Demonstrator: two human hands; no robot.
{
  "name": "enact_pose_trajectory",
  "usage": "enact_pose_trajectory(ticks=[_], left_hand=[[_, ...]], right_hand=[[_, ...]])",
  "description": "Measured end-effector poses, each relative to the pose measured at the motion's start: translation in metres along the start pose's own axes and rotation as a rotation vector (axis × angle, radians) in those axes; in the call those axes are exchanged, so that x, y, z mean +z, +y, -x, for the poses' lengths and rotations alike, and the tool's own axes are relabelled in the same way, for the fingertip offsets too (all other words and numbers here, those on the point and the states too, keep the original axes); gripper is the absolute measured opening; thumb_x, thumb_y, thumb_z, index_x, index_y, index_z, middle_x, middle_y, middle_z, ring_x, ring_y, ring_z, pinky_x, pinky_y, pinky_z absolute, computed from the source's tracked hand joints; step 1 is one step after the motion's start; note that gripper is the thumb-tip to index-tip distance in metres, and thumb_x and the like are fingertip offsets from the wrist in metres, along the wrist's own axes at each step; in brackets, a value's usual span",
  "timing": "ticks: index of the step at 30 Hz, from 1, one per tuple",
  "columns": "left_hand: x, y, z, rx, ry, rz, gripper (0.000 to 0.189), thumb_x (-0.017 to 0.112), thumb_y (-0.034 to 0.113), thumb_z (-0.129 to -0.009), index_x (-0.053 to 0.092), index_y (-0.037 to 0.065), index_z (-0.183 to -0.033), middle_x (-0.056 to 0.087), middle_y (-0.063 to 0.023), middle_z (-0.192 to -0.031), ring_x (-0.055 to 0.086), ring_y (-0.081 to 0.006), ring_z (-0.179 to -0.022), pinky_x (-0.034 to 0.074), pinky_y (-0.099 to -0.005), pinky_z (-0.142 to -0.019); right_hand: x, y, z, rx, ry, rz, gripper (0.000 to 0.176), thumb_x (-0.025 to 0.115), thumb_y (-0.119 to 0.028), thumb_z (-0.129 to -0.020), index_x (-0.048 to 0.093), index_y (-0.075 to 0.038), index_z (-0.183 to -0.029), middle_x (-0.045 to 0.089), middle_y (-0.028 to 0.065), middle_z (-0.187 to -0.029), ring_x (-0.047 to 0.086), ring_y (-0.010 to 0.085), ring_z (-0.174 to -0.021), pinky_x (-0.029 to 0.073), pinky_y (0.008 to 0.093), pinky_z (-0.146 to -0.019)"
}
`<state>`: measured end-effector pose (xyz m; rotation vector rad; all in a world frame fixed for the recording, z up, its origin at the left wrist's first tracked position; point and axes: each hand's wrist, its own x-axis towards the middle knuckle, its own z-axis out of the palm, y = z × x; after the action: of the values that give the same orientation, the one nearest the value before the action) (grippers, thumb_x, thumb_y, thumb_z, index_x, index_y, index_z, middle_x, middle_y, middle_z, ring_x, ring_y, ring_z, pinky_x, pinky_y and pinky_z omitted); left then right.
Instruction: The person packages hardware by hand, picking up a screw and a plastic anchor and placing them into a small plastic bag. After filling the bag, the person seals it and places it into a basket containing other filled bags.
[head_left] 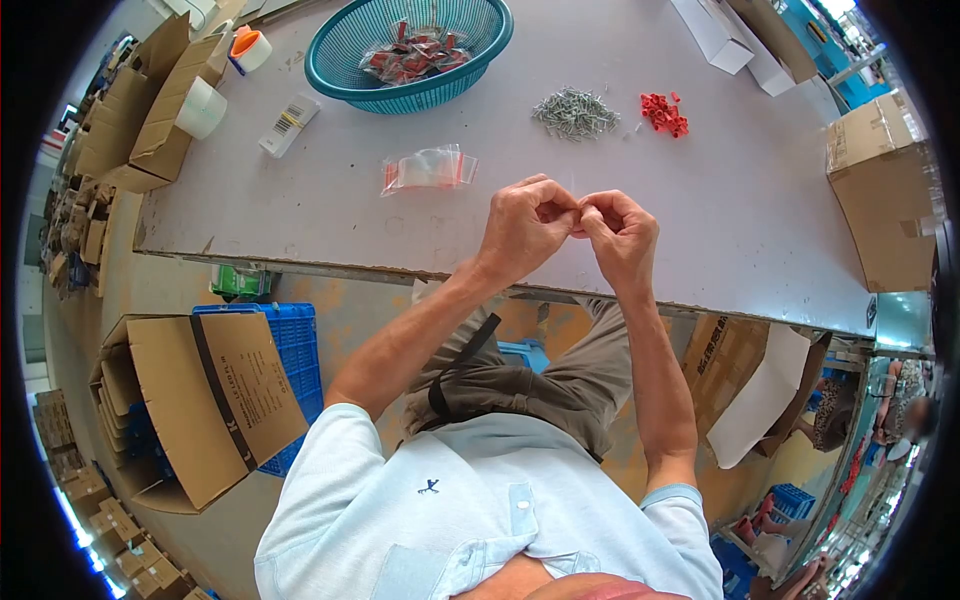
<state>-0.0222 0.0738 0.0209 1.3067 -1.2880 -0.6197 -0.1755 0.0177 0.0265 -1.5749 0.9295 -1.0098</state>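
Note:
My left hand (pixel 527 225) and my right hand (pixel 622 235) meet above the near part of the table, fingertips pinched together. Whatever lies between the fingers is too small or too hidden to make out. Left of my hands lies a stack of small clear zip bags (pixel 432 169) with red edges. Beyond my hands sit a heap of small metal screws (pixel 575 113) and, to its right, a pile of small red plastic pieces (pixel 664 115). Farther back, a teal plastic basket (pixel 330 88) holds several filled clear bags (pixel 418 55) with red parts.
A barcoded white packet (pixel 290 125), a tape roll (pixel 250 49) and a white cup (pixel 201 109) are on the left by an open carton (pixel 150 120). White boxes (pixel 715 40) lie back right; a cardboard box (pixel 880 190) stands at the right edge. Cartons (pixel 220 400) flank my legs.

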Motion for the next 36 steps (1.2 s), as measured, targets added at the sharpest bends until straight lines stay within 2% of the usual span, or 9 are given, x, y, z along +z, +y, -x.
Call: enact_pose_trajectory(ticks=[7,9,12,14,21,23,26,31,36], left_hand=[[0.008,-0.01,0.004,-0.193,0.022,0.296,0.006,0.076,0.0,-0.09,0.074,-0.001,-0.095,0.073,-0.0051,-0.088,0.071,-0.01,-0.08,0.06,-0.0248,-0.07],[0.01,-0.012,0.004,-0.242,0.042,0.376,0.006,0.075,0.0,-0.091,0.073,0.0,-0.097,0.073,-0.0039,-0.087,0.07,-0.0092,-0.079,0.059,-0.0245,-0.069],[0.012,-0.012,0.002,-0.257,0.128,0.359,0.005,0.074,0.003,-0.094,0.071,-0.001,-0.095,0.072,-0.0054,-0.085,0.067,-0.0083,-0.076,0.055,-0.0253,-0.064],[0.015,-0.008,0.002,-0.003,0.185,-0.089,0.01,0.074,0.005,-0.096,0.068,-0.002,-0.096,0.071,-0.0075,-0.082,0.066,-0.0084,-0.072,0.054,-0.0272,-0.061],[0.009,-0.004,-0.001,-0.148,0.092,-0.04,0.014,0.073,0.009,-0.098,0.066,-0.003,-0.101,0.072,-0.0084,-0.082,0.066,-0.0103,-0.068,0.054,-0.0275,-0.06],[0.003,-0.004,-0.006,-0.36,-0.006,0.263,0.012,0.073,0.008,-0.098,0.068,-0.003,-0.102,0.074,-0.0076,-0.083,0.067,-0.0102,-0.069,0.055,-0.0261,-0.061],[0.0,-0.016,-0.01,-0.364,-0.034,0.471,0.012,0.073,0.007,-0.098,0.071,-0.004,-0.102,0.074,-0.007,-0.084,0.067,-0.0098,-0.069,0.057,-0.0248,-0.062],[-0.007,-0.027,-0.026,-0.26,-0.024,0.267,0.011,0.074,0.006,-0.096,0.073,-0.004,-0.1,0.074,-0.0062,-0.082,0.066,-0.0086,-0.068,0.056,-0.0242,-0.062],[-0.009,-0.035,-0.042,-0.04,-0.004,-0.017,0.007,0.076,0.005,-0.093,0.075,-0.001,-0.097,0.073,-0.0046,-0.077,0.067,-0.0074,-0.068,0.054,-0.0253,-0.061]], right_hand=[[0.002,0.0,-0.002,-0.103,0.054,0.184,0.004,0.068,-0.001,-0.087,0.071,0.002,-0.088,0.072,0.0074,-0.073,0.069,0.0107,-0.066,0.057,0.0289,-0.061],[0.005,-0.006,-0.003,-0.294,0.119,0.39,0.002,0.07,0.0,-0.085,0.069,0.0,-0.086,0.069,0.0085,-0.072,0.069,0.0135,-0.065,0.055,0.0306,-0.059],[0.005,-0.005,0.0,-0.261,0.089,0.446,0.004,0.071,0.0,-0.084,0.068,-0.001,-0.085,0.069,0.0097,-0.074,0.07,0.0175,-0.065,0.056,0.0308,-0.06],[0.008,-0.005,0.001,-0.281,0.103,0.447,0.004,0.071,-0.001,-0.084,0.067,-0.001,-0.085,0.069,0.0099,-0.075,0.07,0.0179,-0.065,0.056,0.0312,-0.06],[0.011,-0.007,0.002,-0.293,0.12,0.476,0.006,0.072,-0.001,-0.084,0.067,-0.002,-0.086,0.07,0.0109,-0.077,0.071,0.0208,-0.065,0.057,0.0338,-0.06],[0.012,-0.004,0.002,-0.316,0.117,0.492,0.006,0.072,-0.001,-0.084,0.066,-0.002,-0.085,0.07,0.0107,-0.077,0.071,0.0212,-0.065,0.057,0.034,-0.06],[0.011,0.002,0.001,-0.358,0.102,0.515,0.005,0.071,-0.001,-0.084,0.067,-0.002,-0.087,0.071,0.0108,-0.079,0.072,0.0216,-0.066,0.058,0.0342,-0.06],[-0.005,0.011,-0.022,-0.411,0.02,0.343,0.011,0.071,-0.002,-0.086,0.072,-0.001,-0.098,0.072,0.0122,-0.083,0.072,0.0217,-0.068,0.058,0.0341,-0.062],[-0.039,0.032,-0.085,-0.293,-0.021,0.675,0.028,0.075,-0.006,-0.089,0.073,-0.004,-0.117,0.073,0.0125,-0.092,0.072,0.0219,-0.074,0.059,0.0341,-0.07]])
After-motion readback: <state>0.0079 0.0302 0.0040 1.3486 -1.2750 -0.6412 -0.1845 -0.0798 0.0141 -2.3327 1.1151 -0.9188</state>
